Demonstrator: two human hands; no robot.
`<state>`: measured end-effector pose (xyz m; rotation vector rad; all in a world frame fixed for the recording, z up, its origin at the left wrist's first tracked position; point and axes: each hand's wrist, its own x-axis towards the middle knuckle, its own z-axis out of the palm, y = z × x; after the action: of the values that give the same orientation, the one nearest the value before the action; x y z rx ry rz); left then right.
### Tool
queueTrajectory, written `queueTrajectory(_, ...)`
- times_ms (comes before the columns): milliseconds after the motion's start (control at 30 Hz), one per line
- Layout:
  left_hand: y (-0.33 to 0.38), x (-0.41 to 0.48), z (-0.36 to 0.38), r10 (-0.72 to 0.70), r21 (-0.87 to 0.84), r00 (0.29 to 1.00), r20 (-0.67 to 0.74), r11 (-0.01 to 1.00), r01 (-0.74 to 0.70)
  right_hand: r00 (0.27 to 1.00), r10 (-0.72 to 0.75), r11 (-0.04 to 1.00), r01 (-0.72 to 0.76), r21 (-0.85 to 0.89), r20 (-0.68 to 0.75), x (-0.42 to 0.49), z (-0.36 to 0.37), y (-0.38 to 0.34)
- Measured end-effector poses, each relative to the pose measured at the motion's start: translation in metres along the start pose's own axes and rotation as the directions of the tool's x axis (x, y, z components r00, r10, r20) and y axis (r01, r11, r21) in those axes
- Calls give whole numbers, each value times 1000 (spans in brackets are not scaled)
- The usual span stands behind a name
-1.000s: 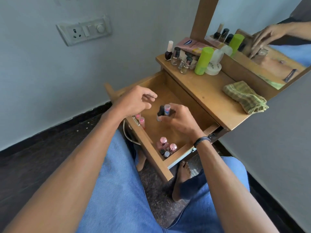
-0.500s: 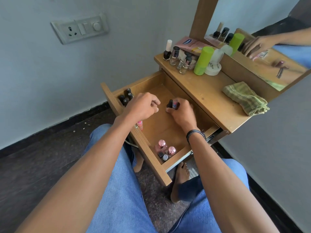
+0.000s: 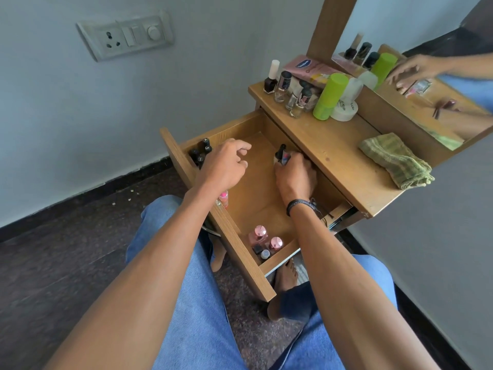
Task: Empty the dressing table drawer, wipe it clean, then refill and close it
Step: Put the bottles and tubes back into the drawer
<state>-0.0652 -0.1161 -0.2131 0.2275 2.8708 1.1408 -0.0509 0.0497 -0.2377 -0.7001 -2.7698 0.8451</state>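
The wooden drawer (image 3: 241, 245) of the dressing table stands pulled out over my knees. My right hand (image 3: 294, 177) grips two small nail polish bottles (image 3: 282, 155), one black-capped and one pink, low at the drawer's far side near the tabletop edge. My left hand (image 3: 225, 166) hovers over the drawer's left side with fingers loosely spread, holding nothing. Black-capped bottles (image 3: 202, 152) stand in the corner just beyond it. A pink bottle (image 3: 223, 196) shows under my left wrist. Pink-capped bottles (image 3: 262, 240) cluster in the near right corner.
On the tabletop (image 3: 333, 145) stand several nail polish bottles (image 3: 286, 88), a green bottle (image 3: 330, 96), a white jar (image 3: 346, 108) and a pink box. A folded green cloth (image 3: 394, 160) lies at the right. A mirror (image 3: 426, 84) rises behind. My bare feet are under the drawer.
My right hand carried the two bottles from mid-drawer toward its far side and lowered them. My left hand shifted left toward the black-capped bottles and its fingers loosened.
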Motion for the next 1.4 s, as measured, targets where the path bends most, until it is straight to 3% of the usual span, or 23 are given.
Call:
queueTrajectory(133, 0, -1, -5, 22, -29, 998, -64, 999, -24, 998, 54, 993, -58, 107, 38, -16, -3, 7)
queueTrajectory(233, -2, -3, -10, 67, -11, 995, -75, 998, -68, 977, -92, 986, 63, 152, 191, -32, 1, 8)
queueTrajectory(400, -9, -8, -21, 120, 138, 992, -36, 984, -114, 864, -278, 961, 253, 116, 420, -40, 11, 3)
queueTrajectory(667, -13, -21, -27, 83, 210, 997, 11, 974, -83, 685, -421, 886, 450, 109, 595, -41, 9, 0)
queueTrajectory(800, -13, -22, -26, 91, 234, 996, -1, 968, -88, 638, -457, 864, 485, 138, 619, -42, 9, -1)
queueTrajectory(1133, -16, -22, -24, 120, 290, 993, -20, 951, -110, 635, -452, 883, 421, 210, 627, -42, 12, 0)
queueTrajectory(1400, -18, -22, -24, 132, 322, 991, -26, 939, -117, 622, -494, 859, 457, 231, 607, -43, 14, 0)
